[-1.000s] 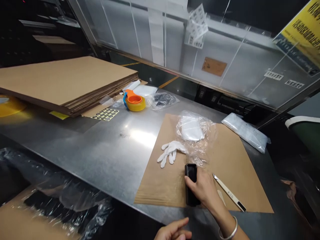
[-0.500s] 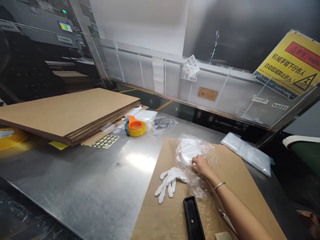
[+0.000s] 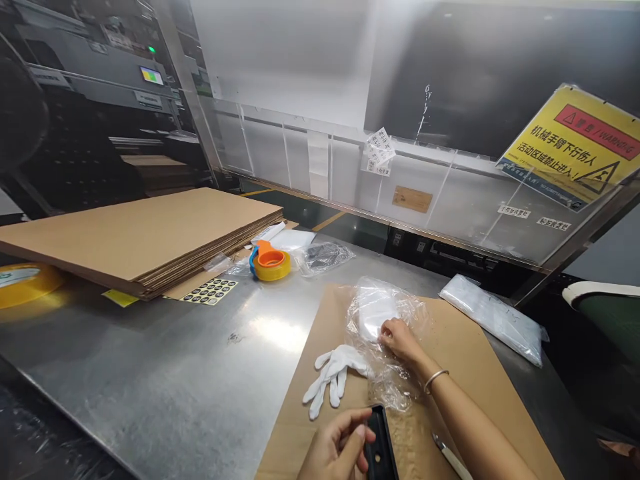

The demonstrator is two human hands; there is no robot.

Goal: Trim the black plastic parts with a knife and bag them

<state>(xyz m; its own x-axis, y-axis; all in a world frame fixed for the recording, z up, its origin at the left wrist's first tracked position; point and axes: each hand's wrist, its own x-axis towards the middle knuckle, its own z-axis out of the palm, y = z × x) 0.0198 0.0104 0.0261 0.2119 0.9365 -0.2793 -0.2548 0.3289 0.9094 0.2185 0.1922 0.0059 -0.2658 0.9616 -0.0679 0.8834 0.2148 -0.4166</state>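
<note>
My right hand, with a bangle at the wrist, pinches at the edge of a crumpled clear plastic bag with flat white sheets inside. Its fingertips are partly hidden. My left hand is low in the view, its fingers loosely curled and the thumb apart from the index finger, nothing visible between them. It overlaps the left side of a long black plastic tray. A pair of white gloves lies just left of the bag. A craft knife rests under my right forearm.
Brown cardboard covers part of the metal table. A stack of cardboard sheets, a tape dispenser, a sticker sheet and a tape roll are on the left. Packed plastic bags lie far right.
My left hand has come into view from below, beside the black tray. My right hand stays at the bag, its fingers slightly shifted. The view has tilted up a little.
</note>
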